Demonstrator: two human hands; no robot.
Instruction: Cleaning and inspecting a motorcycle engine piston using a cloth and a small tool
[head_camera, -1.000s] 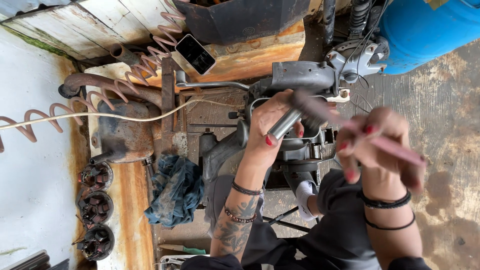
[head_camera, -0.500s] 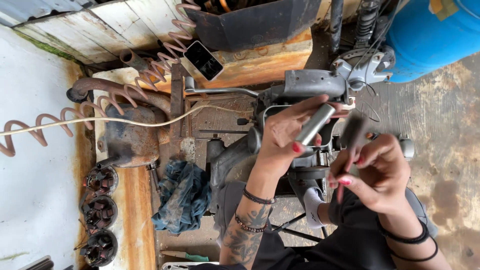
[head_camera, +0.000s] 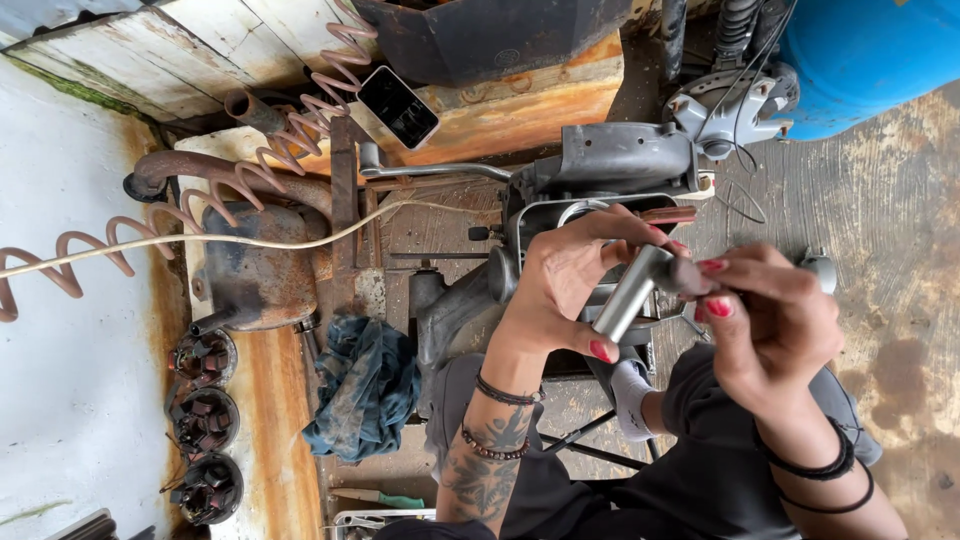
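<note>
Your left hand (head_camera: 565, 285) is wrapped around a short metal tube (head_camera: 630, 292), and your right hand (head_camera: 765, 315) pinches the dark end of that tube between fingertips. Both hands are closed on it, held in the air above the grey machine (head_camera: 600, 170) and your lap.

The likely trouble is a slip: the tube looks smooth, and your right hand grips only its tip, so a twist or pull could let it drop onto the machine parts or the stained floor (head_camera: 900, 250) below. If the two pieces bind at an angle, forcing them may jam them.

The tube lies slanted between your hands, its lower end in your left palm, its upper end touching your right fingers. The blue rag (head_camera: 365, 385) sits well apart, to your left.
</note>
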